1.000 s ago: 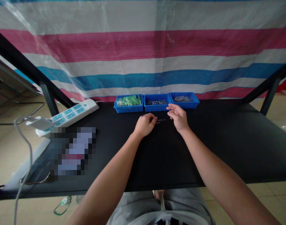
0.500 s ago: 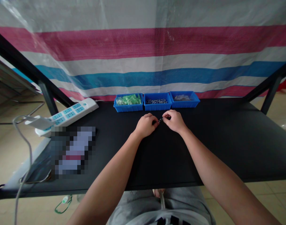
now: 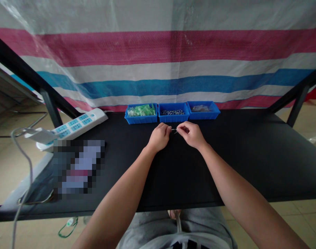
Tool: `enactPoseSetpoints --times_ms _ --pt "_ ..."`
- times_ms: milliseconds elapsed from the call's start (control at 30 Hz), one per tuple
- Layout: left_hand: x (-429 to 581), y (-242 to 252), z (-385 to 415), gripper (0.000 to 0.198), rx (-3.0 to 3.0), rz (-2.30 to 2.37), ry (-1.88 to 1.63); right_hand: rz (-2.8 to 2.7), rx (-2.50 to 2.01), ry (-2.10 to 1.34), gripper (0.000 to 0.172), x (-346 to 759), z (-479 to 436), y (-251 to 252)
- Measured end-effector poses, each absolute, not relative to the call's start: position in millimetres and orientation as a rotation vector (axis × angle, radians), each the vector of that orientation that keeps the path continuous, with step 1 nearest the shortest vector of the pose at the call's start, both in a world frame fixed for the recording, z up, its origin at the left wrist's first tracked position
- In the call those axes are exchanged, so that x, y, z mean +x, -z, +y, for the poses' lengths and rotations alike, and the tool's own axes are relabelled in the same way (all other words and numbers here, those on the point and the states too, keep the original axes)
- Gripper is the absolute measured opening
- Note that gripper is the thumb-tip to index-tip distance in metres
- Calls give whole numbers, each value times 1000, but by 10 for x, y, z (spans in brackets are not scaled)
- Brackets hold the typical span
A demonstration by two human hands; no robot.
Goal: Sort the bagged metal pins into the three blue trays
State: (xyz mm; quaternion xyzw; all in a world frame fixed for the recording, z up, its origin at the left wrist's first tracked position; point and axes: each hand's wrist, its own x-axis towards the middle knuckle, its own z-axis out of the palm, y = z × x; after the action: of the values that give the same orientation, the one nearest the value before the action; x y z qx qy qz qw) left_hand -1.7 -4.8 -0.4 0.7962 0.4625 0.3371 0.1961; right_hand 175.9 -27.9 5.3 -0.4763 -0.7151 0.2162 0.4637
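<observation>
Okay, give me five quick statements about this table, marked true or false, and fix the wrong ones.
1. Three blue bins stand in a row on the black table. True.
2. The green-marked packets are in the rightmost bin. False: the green-marked packets are in the leftmost bin.
3. Small loose metal pieces lie in the middle bin. True.
4. The left hand is inside a bin. False: the left hand is in front of the bins, with thin metal pieces between its fingertips and those of the right hand.
5. The power strip is black. False: it is white with blue sockets.
</observation>
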Motion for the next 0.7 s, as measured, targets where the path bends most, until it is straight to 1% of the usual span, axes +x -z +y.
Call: enactPoseSetpoints --times_ms 167,367,467,533,700 --pt "-20 -17 -59 40 2150 1259 -981 -1772 -1211 -488 19 1731 -275 -50" --pt "-11 -33 -88 27 2132 1174 -985 -1738 -1255 -506 26 1728 -269 -64" --pt "-8 -31 -89 25 2177 1159 -966 -1695 -1263 -537 29 1716 -268 -58" --pt "-7 -36 -90 30 2172 1185 -965 -1634 -1228 -620 30 1701 -273 -55" --pt "-12 -78 -113 45 2094 1240 -920 -1422 -1050 -970 33 1690 -291 -75"
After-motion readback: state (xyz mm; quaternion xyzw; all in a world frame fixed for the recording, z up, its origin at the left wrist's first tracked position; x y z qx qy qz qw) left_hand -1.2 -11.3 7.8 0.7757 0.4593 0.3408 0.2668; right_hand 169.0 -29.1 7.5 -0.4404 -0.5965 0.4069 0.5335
